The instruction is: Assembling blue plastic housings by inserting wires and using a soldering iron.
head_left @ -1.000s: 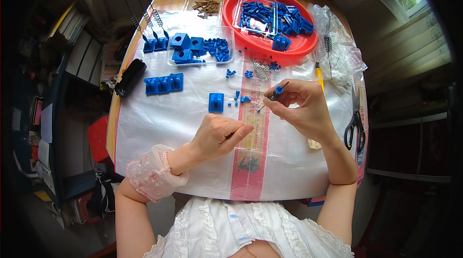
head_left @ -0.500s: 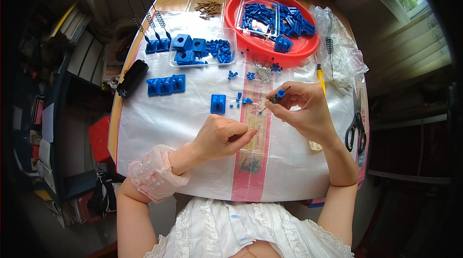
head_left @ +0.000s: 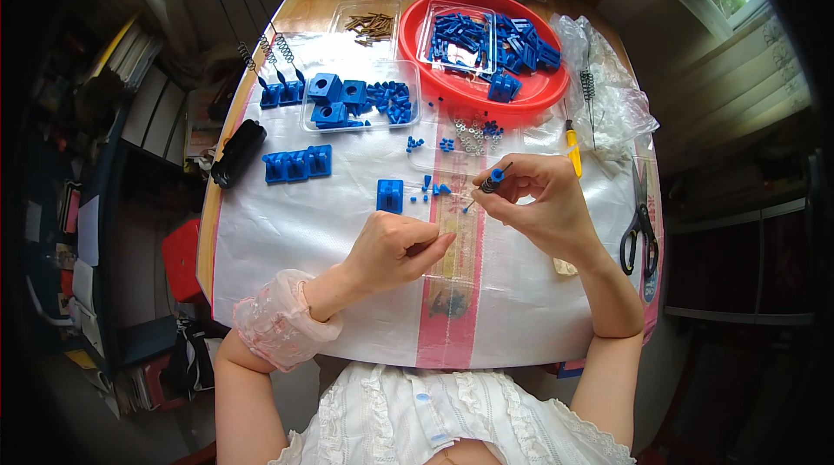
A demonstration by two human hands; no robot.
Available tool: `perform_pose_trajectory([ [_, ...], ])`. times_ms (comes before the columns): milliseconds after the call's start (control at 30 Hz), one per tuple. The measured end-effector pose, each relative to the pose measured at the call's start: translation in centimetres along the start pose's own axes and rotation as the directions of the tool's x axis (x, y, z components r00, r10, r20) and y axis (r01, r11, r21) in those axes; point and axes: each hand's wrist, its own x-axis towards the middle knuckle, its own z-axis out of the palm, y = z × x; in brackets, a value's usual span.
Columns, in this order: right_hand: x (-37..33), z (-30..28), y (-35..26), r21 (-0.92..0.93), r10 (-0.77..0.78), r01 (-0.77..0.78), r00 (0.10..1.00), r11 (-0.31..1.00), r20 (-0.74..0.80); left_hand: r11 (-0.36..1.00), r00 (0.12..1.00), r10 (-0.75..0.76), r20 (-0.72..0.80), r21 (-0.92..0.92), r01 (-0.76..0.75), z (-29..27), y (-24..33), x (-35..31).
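Between the fingertips of my right hand [head_left: 540, 203] is a small black coil spring [head_left: 488, 185] with a blue cone-shaped piece [head_left: 498, 175] at its upper end. A thin rod tipped with a blue bead [head_left: 465, 210] sticks out below it. My left hand [head_left: 395, 248] is closed, thumb against the curled forefinger, just above the sheet; anything in its grip is hidden. Beyond it sits a square blue plastic block [head_left: 390, 196]. Small blue cones and beads [head_left: 436, 190] lie scattered beside that block.
Back left are a clear tray [head_left: 360, 125] of blue parts, blue bases [head_left: 298, 164] and upright spring rods [head_left: 280, 46]. A red basin [head_left: 556, 92] of blue pieces stands at the back. Scissors [head_left: 641, 235] and a yellow-handled tool [head_left: 573, 151] lie right; a black case [head_left: 239, 154] lies left.
The whole view has shifted slightly. My right hand has turned the spring piece a little, and my left hand keeps nearly the same closed pose.
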Motion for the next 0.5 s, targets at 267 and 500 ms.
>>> perform_pose_trajectory([
  [267, -0.18, 0.08, -0.22, -0.055, 0.003, -0.002, 1.000, 0.998, 0.016, 1.000, 1.000, -0.007, 0.000, -0.003, 0.007, 0.11, 0.06, -0.02],
  [500, -0.06, -0.12, -0.01, -0.061, 0.000, 0.001, 1.000, 0.998, 0.016, 1.000, 1.000, -0.010, 0.000, 0.007, 0.010, 0.17, 0.10, 0.01],
])
